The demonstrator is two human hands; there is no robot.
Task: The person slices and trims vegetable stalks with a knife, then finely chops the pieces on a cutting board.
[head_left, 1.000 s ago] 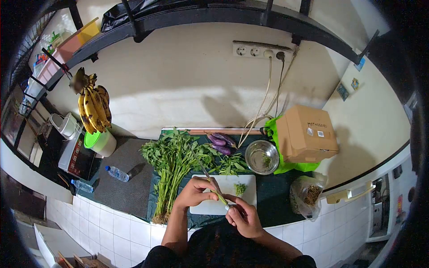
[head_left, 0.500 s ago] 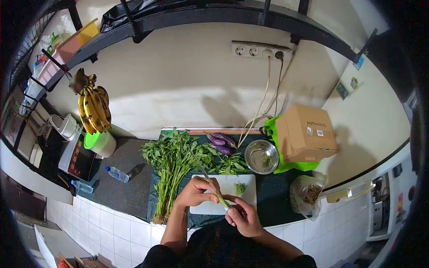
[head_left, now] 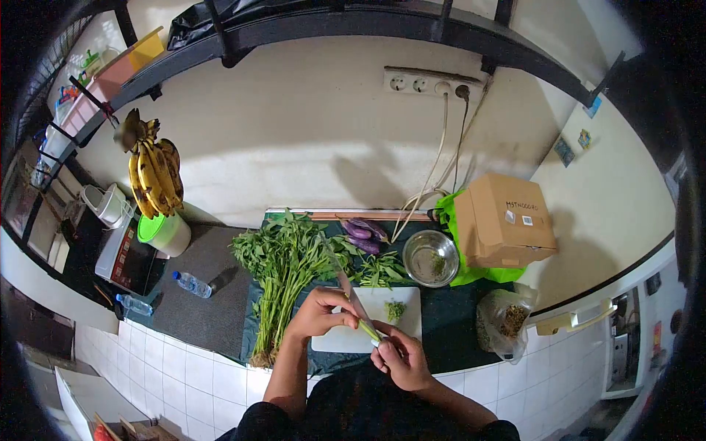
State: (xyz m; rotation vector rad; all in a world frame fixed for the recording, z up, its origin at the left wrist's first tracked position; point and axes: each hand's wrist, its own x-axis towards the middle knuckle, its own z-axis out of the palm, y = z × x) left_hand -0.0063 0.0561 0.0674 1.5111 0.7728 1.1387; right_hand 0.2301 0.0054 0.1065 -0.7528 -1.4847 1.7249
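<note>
Over the white cutting board (head_left: 334,342), a knife (head_left: 348,285) points away from me, tilted, its blade up and to the left. My left hand (head_left: 323,314) is closed, its thumb and fingers pinching at the lower blade. My right hand (head_left: 401,359) is closed round the lower end, where a white bit shows. Between the hands lies a narrow green piece (head_left: 368,328); whether it is the handle or a stem, I cannot tell. A small heap of chopped greens (head_left: 395,310) is on the board. Left of it lies a large bundle of leafy stems (head_left: 283,294).
Purple eggplants (head_left: 362,234) and loose leaves (head_left: 382,270) lie behind the board. A steel bowl (head_left: 421,261) holds some greens. To the right are a cardboard box (head_left: 507,220) and a plastic bag (head_left: 500,323). A water bottle (head_left: 193,285) lies left; bananas (head_left: 156,176) hang above.
The knife blade has turned slightly, showing more of its flat side. Both hands stay nearly in place, and the view has shifted a little.
</note>
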